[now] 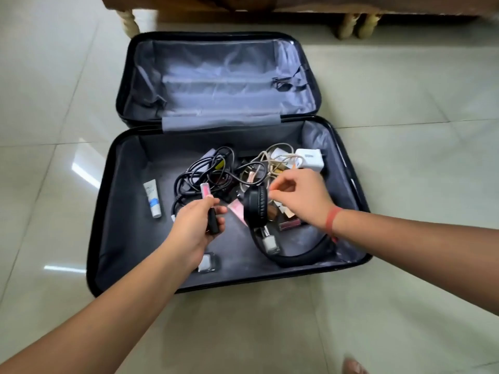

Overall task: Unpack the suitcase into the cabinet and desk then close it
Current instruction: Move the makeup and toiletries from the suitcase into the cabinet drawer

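Reaching into the black hard-shell suitcase (pixel 108 211) lying open on the floor, I judge its rigid shells easy to close by the rim once emptied. Black padded headphones (pixel 255 205) sit just under my right hand (pixel 299 201), whose pinched fingertips may hold something tiny; I cannot tell. Tangled black cables (pixel 199 174) beyond my left hand (pixel 195 228) will snag. That hand grips a light, slippery pink lip-gloss tube (pixel 207 194).

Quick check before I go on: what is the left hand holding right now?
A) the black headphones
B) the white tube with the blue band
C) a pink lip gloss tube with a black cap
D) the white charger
C: the left hand grips the pink lip gloss tube above the suitcase.
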